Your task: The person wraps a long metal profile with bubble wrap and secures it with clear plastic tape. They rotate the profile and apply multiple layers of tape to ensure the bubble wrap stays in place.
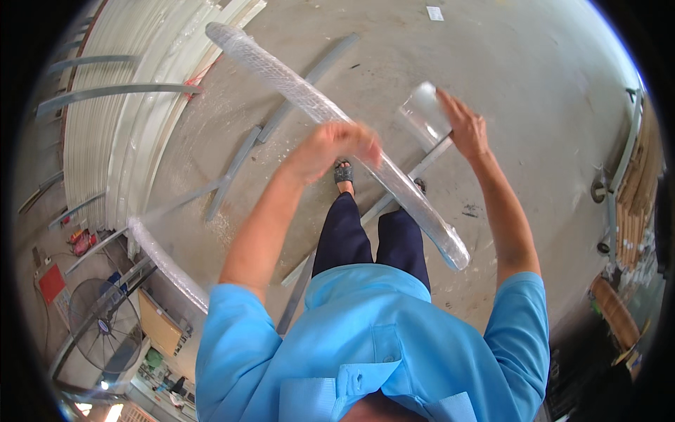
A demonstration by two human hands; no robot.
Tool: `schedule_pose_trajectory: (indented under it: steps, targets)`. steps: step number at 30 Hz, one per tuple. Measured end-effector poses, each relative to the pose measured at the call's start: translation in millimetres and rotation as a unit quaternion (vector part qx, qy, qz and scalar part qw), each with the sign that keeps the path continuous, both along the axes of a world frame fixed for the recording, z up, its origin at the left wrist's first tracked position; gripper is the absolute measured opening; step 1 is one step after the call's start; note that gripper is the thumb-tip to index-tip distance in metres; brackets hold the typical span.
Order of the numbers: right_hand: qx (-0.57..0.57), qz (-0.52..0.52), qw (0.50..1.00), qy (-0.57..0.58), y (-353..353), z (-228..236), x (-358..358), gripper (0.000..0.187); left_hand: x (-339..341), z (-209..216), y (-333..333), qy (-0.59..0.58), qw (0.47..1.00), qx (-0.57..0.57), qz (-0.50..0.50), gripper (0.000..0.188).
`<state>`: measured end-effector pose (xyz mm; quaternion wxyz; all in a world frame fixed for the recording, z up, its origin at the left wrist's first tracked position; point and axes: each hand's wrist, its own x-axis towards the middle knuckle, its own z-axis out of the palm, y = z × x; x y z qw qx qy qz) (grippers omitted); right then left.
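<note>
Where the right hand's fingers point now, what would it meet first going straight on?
Probably the roll of clear film right by the right hand; beyond it, the line seems to cross floor, though depth is unclear.

Bundle (316,107) slantwise before person (380,309), left hand (341,146) at its middle. Film (424,116) right of bundle, in right hand (464,126). Rails (238,165) cross beneath bundle. Panel stack (102,148) far left; fan (104,327) further back, same side. Paper (435,13) on floor (534,133), well ahead. Cart (628,151) far right.
</note>
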<state>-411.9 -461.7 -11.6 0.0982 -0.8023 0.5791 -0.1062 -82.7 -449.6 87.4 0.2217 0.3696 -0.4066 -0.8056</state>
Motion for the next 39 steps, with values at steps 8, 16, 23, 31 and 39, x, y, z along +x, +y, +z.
schedule_pose_trajectory:
  steps: [8, 16, 23, 31, 39]
  targets:
    - [0.362, 0.051, 0.915, -0.172, 73.6, -118.8, 93.3, 0.064, 50.2, -167.3, 136.9, -0.386, 0.875, -0.277, -0.092, 0.071]
    - [0.614, 0.016, 0.739, -0.277, 78.1, -88.2, 91.9, 0.083, 61.4, -100.0, 130.5, -0.293, 0.885, -0.323, -0.163, 0.053]
    - [0.325, -0.010, 0.918, -0.228, 43.1, 130.0, 73.8, 0.106, 46.4, 26.2, 50.6, -0.012, 0.999, -0.023, 0.019, 0.055]
    - [-0.107, 0.141, 0.978, 0.109, 26.6, 173.5, 113.3, 0.060, -37.8, 25.2, -41.2, 0.051, 0.983, 0.147, 0.100, 0.058]
    - [0.051, 0.050, 0.995, 0.068, -7.3, -0.2, 21.6, 0.074, 26.1, -64.1, 31.8, -0.181, 0.923, -0.188, 0.282, 0.031]
